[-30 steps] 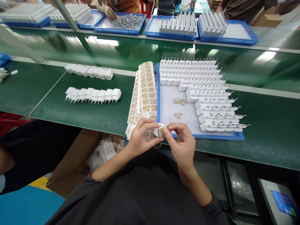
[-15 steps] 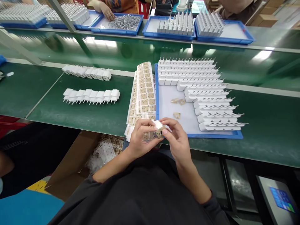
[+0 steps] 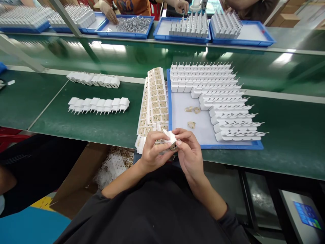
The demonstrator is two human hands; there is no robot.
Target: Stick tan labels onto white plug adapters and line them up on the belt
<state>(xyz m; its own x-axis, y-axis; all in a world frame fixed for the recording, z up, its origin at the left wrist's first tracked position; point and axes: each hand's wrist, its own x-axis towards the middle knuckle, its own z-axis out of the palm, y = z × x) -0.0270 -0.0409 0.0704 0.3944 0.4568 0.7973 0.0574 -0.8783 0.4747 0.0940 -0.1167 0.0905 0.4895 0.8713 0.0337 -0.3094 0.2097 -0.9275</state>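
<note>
Between my two hands, over the table's front edge, is a white plug-in charger (image 3: 170,137) with a port face turned toward me. My left hand (image 3: 155,150) grips its left side with fingers and thumb. My right hand (image 3: 190,152) pinches the right side, thumb near the port face. Just beyond lie sheets of tan stickers (image 3: 157,98), partly under my left hand. To their right, a blue tray (image 3: 233,147) holds rows of white chargers (image 3: 208,83), pins upward. Several loose tan pieces (image 3: 191,125) lie on the tray's white floor.
Two rows of chargers (image 3: 99,105) stand on the green table at left. Along a raised shelf sit more blue trays (image 3: 184,39), with co-workers' hands (image 3: 108,12) behind. Below left is a cardboard box (image 3: 78,179) with scrap sheets.
The charger has tilted in my fingers, so more of its white top shows and less of the port face. A co-worker's hand has appeared above a shelf tray.
</note>
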